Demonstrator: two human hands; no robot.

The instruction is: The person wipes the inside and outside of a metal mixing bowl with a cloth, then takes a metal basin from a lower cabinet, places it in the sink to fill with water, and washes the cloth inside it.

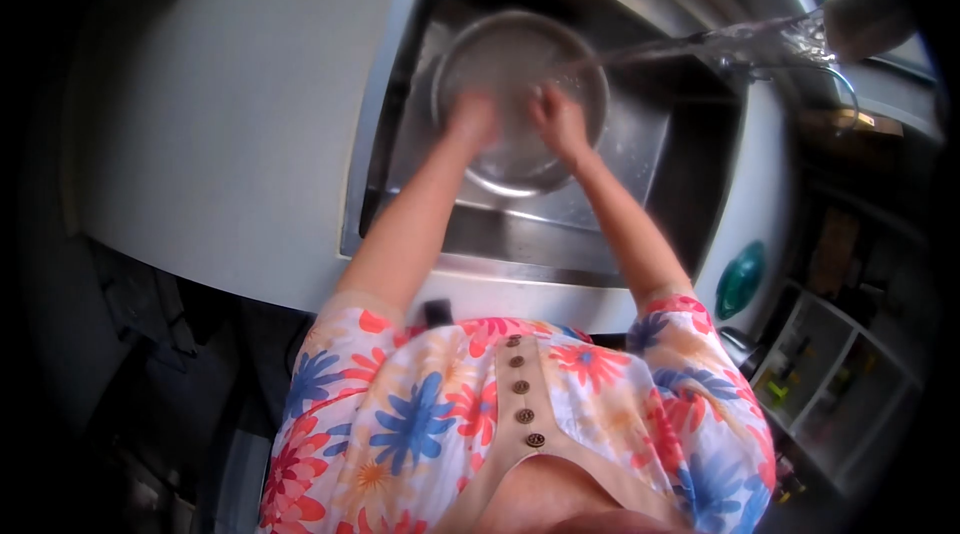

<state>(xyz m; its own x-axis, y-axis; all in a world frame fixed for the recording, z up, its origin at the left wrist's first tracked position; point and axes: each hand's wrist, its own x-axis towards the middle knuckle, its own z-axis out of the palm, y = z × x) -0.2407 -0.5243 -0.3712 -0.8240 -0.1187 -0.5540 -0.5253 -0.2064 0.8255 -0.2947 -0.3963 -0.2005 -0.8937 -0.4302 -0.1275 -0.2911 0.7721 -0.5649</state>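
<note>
A round metal basin [470,46] stands in the steel sink [640,149], holding what looks like cloudy water. Both hands reach into it. My left hand [473,120] is over the left side of the basin, its fingers smeared by motion and partly lost in the liquid. On the right side, my right hand [560,121] has its fingers curled in with the thumb near them. Whether anything lies between those fingers is too blurred to tell.
A shiny, foil-like spout [770,42] comes in from the right, with a thin stream toward the basin. White counter [230,114] extends on the left. A teal-green object [740,280] lies at the right counter edge, above a white shelf unit [815,354].
</note>
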